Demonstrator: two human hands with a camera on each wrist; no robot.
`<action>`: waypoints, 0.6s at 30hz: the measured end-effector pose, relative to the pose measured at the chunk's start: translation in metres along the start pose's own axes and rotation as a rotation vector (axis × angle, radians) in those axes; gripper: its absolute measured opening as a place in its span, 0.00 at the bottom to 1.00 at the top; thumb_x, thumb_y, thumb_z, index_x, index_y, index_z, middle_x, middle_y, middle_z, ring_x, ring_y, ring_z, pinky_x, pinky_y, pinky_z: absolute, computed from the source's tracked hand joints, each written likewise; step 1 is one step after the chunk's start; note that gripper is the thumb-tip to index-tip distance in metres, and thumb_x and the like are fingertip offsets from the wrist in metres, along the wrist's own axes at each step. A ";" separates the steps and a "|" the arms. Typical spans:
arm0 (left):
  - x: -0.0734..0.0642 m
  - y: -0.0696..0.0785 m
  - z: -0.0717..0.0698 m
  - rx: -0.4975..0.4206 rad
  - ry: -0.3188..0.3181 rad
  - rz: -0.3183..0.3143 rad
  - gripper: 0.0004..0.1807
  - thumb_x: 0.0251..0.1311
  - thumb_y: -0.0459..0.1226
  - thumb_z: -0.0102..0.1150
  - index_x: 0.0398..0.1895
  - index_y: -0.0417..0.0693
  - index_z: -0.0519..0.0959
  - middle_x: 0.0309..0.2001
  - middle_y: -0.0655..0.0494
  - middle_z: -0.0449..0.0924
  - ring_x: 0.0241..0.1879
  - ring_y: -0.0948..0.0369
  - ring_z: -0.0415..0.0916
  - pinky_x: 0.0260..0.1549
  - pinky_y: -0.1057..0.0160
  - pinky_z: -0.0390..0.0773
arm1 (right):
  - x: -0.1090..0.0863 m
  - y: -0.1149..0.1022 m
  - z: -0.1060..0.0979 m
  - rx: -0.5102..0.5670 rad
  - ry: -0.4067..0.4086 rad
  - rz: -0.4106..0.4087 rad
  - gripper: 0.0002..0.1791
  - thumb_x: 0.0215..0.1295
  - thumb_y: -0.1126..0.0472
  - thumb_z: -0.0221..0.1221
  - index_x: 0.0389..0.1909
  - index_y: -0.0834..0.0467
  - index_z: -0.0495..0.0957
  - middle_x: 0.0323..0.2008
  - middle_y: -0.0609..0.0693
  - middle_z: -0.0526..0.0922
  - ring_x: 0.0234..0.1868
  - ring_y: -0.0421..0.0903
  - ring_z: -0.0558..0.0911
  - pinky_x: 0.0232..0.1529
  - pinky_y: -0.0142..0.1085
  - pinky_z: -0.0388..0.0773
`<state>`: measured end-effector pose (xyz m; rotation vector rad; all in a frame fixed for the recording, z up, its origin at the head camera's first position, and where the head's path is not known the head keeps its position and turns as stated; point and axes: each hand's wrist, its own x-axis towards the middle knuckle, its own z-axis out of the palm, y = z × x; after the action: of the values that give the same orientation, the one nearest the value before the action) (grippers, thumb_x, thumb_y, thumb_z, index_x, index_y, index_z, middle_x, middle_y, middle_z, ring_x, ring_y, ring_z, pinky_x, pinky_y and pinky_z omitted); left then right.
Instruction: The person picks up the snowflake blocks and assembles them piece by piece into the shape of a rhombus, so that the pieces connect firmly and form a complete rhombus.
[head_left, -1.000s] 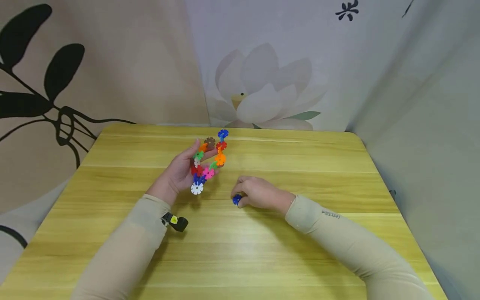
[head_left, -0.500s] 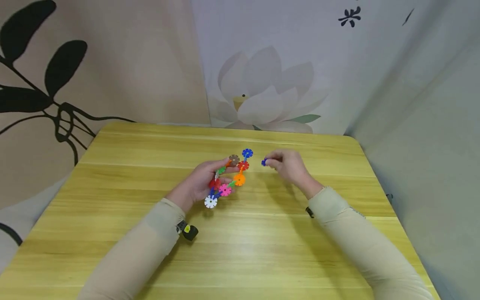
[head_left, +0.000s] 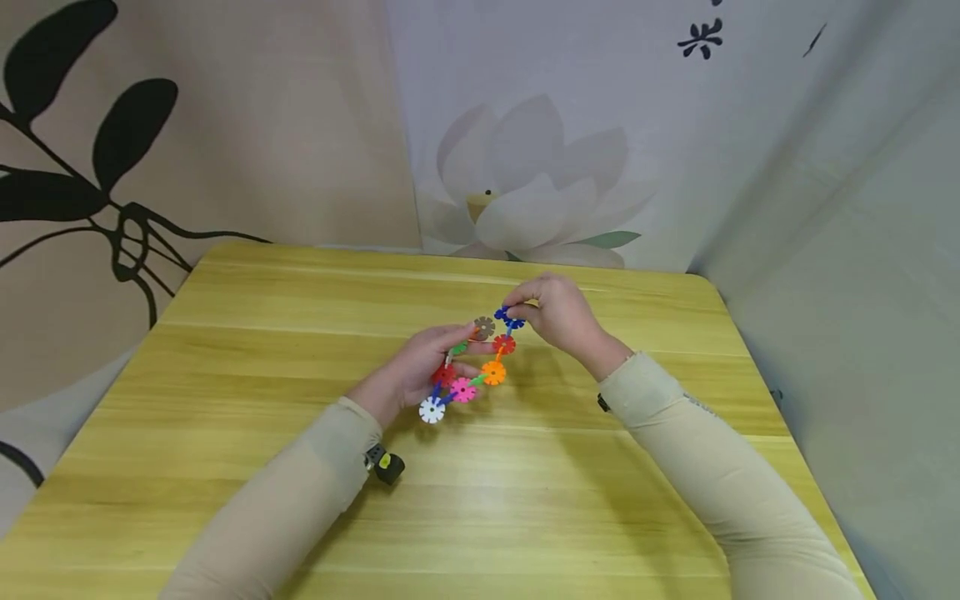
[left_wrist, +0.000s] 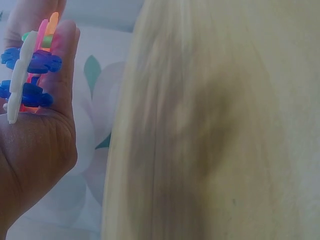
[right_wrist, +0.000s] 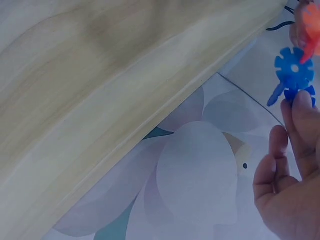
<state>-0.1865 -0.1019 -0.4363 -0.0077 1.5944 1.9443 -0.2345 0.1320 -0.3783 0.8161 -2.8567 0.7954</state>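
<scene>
My left hand (head_left: 416,367) holds a curved chain of interlocking snowflake discs above the table, its thumb near the brown disc (head_left: 483,328). The chain also has a red disc (head_left: 504,344), an orange disc (head_left: 493,372), a pink disc (head_left: 462,390) and a white disc (head_left: 432,410) at its near bend. With thumb and forefinger, my right hand (head_left: 562,317) pinches a blue snowflake disc (head_left: 501,313) against the chain's blue end. In the right wrist view the pinched disc touches the blue end disc (right_wrist: 295,67); whether their slots interlock I cannot tell. In the left wrist view, the white disc (left_wrist: 21,75) stands edge-on.
The hands are over a wooden table (head_left: 480,517). Behind its far edge hangs a curtain (head_left: 300,125) with printed leaves and a lotus, and another pale curtain (head_left: 847,208) runs along the right side. A small black camera (head_left: 388,467) sits on the left wrist.
My right hand has lifted the blue disc from near the table, up to the chain's blue end. My left hand has moved right with the chain, towards the right hand.
</scene>
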 end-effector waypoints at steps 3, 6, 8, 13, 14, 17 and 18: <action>0.000 0.001 0.000 -0.009 -0.001 -0.005 0.34 0.83 0.55 0.48 0.80 0.44 0.64 0.72 0.46 0.79 0.40 0.61 0.86 0.39 0.63 0.92 | 0.000 -0.001 -0.001 -0.010 -0.001 -0.021 0.07 0.67 0.62 0.73 0.44 0.55 0.93 0.43 0.50 0.95 0.50 0.53 0.86 0.53 0.47 0.89; 0.000 0.002 0.000 -0.018 -0.013 -0.012 0.35 0.83 0.56 0.48 0.81 0.44 0.64 0.73 0.46 0.77 0.41 0.61 0.85 0.42 0.58 0.93 | 0.000 0.000 -0.001 -0.003 -0.005 -0.032 0.06 0.67 0.62 0.73 0.43 0.55 0.93 0.43 0.50 0.95 0.48 0.52 0.86 0.52 0.47 0.88; 0.000 0.003 0.000 -0.017 -0.018 -0.011 0.35 0.83 0.56 0.48 0.80 0.44 0.65 0.73 0.46 0.77 0.40 0.61 0.85 0.42 0.57 0.93 | 0.000 0.000 -0.001 0.003 -0.006 -0.034 0.06 0.67 0.62 0.73 0.43 0.55 0.93 0.43 0.50 0.95 0.48 0.52 0.86 0.53 0.47 0.88; 0.000 0.002 0.001 -0.009 -0.017 -0.008 0.35 0.83 0.56 0.48 0.80 0.44 0.65 0.73 0.46 0.77 0.39 0.61 0.84 0.42 0.58 0.93 | -0.001 0.000 -0.002 0.011 -0.008 -0.040 0.06 0.66 0.63 0.73 0.43 0.55 0.93 0.43 0.50 0.95 0.48 0.52 0.85 0.52 0.46 0.89; 0.000 0.002 0.001 -0.010 -0.017 -0.009 0.35 0.83 0.56 0.48 0.80 0.44 0.65 0.73 0.46 0.77 0.39 0.61 0.84 0.42 0.58 0.93 | -0.001 0.000 -0.002 0.012 -0.009 -0.039 0.06 0.66 0.63 0.73 0.43 0.55 0.93 0.43 0.50 0.95 0.48 0.52 0.85 0.51 0.46 0.89; -0.001 0.002 0.001 -0.016 -0.018 -0.011 0.35 0.83 0.56 0.48 0.81 0.45 0.64 0.73 0.46 0.77 0.38 0.62 0.84 0.41 0.59 0.93 | -0.001 0.000 -0.003 0.013 -0.013 -0.032 0.06 0.65 0.63 0.74 0.42 0.54 0.93 0.42 0.49 0.95 0.48 0.51 0.85 0.50 0.46 0.89; -0.001 0.002 0.001 -0.018 -0.018 -0.011 0.35 0.83 0.56 0.48 0.81 0.45 0.64 0.73 0.46 0.77 0.37 0.62 0.84 0.40 0.60 0.93 | -0.001 0.000 -0.003 0.013 -0.013 -0.030 0.06 0.65 0.63 0.74 0.42 0.54 0.93 0.42 0.49 0.95 0.48 0.51 0.84 0.50 0.46 0.88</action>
<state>-0.1867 -0.1017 -0.4341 -0.0060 1.5621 1.9446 -0.2338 0.1335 -0.3760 0.8668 -2.8468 0.8085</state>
